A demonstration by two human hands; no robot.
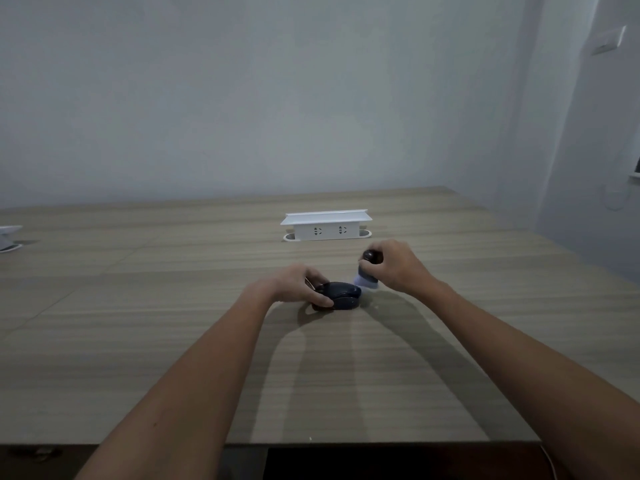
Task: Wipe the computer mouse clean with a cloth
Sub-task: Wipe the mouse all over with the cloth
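Observation:
A dark computer mouse point(341, 295) lies on the wooden table point(173, 306), near its middle. My left hand point(299, 283) grips the mouse from its left side, thumb in front and fingers behind. My right hand point(394, 266) holds a small brush point(367, 271) with a dark round knob on top and pale bristles below. The bristles sit at the mouse's far right end, touching or almost touching it. No cloth is in view.
A white pop-up power socket box point(325, 226) stands on the table behind the hands. Another white object point(8, 237) sits at the table's far left edge. The near table edge point(346, 441) runs below my forearms. Walls close off the back and right.

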